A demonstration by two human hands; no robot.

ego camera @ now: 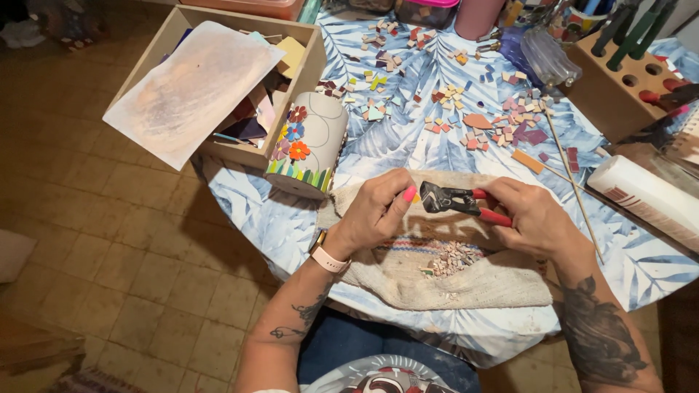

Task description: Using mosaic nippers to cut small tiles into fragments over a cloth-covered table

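My right hand (530,215) grips red-handled tile nippers (457,201), jaws pointing left. My left hand (378,207) pinches a small tile piece against the black jaws; the piece itself is mostly hidden by my fingertips. Both hands hover over a beige cloth (495,284) spread on the table, with a small heap of tile offcuts (453,257) lying on it just below the nippers. A white cylinder pot (312,138) decorated with mosaic flowers and green tile leaves lies on its side to the left of my left hand.
Several coloured tile fragments (502,127) are scattered over the leaf-patterned tablecloth (408,149). A wooden box (240,73) of sheets sits at back left under a paper sheet, a wooden tool block (619,80) at back right, a white glue bottle (644,196) at right, thin sticks (575,185) nearby.
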